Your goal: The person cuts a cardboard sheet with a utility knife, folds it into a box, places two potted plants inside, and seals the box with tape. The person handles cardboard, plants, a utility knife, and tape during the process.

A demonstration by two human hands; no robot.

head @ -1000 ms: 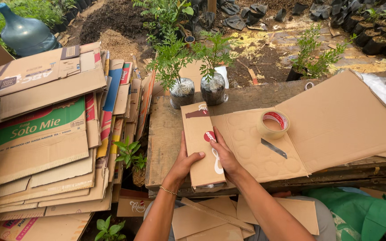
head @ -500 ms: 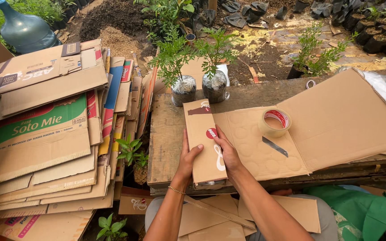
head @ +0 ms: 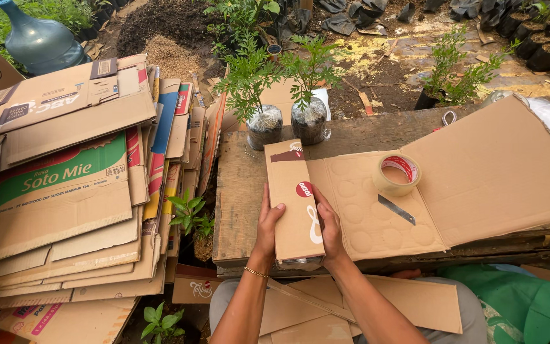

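From the head view, a folded cardboard piece (head: pixel 295 204) is clasped along both long edges at the wooden table's (head: pixel 240 191) near edge, between the left hand (head: pixel 268 224) and right hand (head: pixel 330 224), fingers held together. Bare wood is seen leftward; a tape roll (head: pixel 397 174) and blade (head: pixel 396 209) lie rightward.

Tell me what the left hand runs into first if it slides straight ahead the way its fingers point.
The left hand points up along the folded cardboard strip. Straight on, it would likely first meet the left potted seedling at the strip's far end, though depth is hard to judge.
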